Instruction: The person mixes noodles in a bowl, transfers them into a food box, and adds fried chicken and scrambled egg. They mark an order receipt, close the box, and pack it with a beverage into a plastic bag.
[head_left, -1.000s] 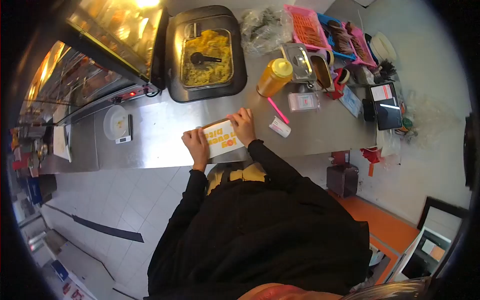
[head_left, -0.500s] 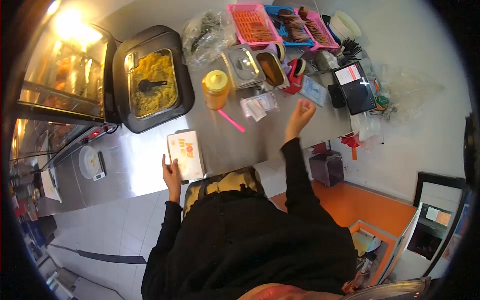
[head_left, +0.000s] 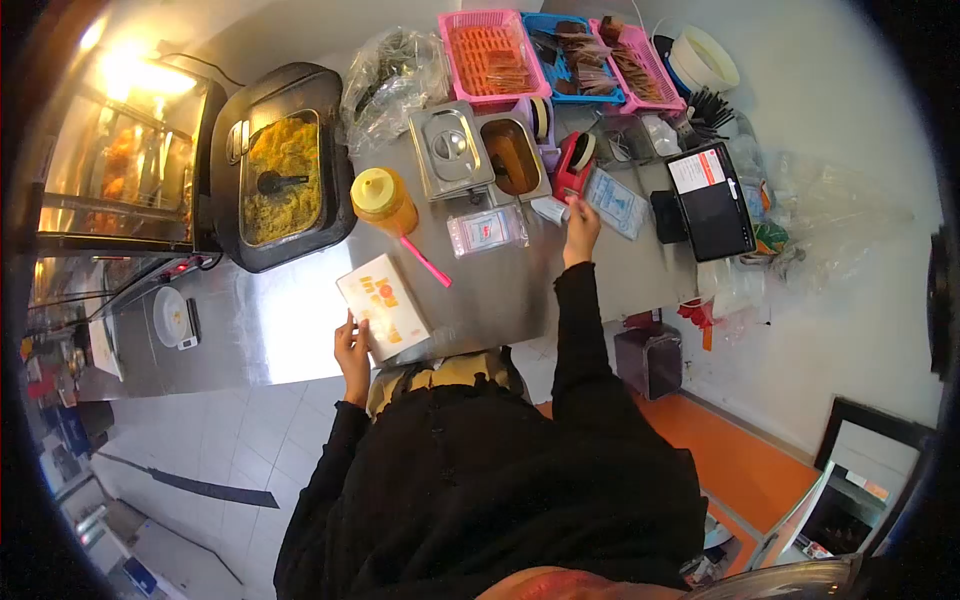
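Observation:
A closed white box (head_left: 384, 305) with orange and yellow lettering lies tilted near the counter's front edge. My left hand (head_left: 353, 348) grips its lower left side, thumb on top. Further right, my right hand (head_left: 580, 232) has its fingers pinched together at the lower end of a red tape dispenser (head_left: 574, 165). What is between those fingertips is too small to tell. A small white item (head_left: 548, 209) is just left of them. Close by are a clear packet (head_left: 487, 231) and a blue-and-white packet (head_left: 616, 203).
Behind the box stand a yellow-capped squeeze bottle (head_left: 383, 200) and a black warmer of yellow food (head_left: 283, 180). A pink marker (head_left: 427, 262) lies near the bottle. Metal containers (head_left: 447, 150), baskets (head_left: 493, 55) and a tablet (head_left: 709, 203) line the back and right.
The box, flat between both hands at first, is now turned and held by my left hand alone. My right hand has moved right to the dispenser. The view has shifted right.

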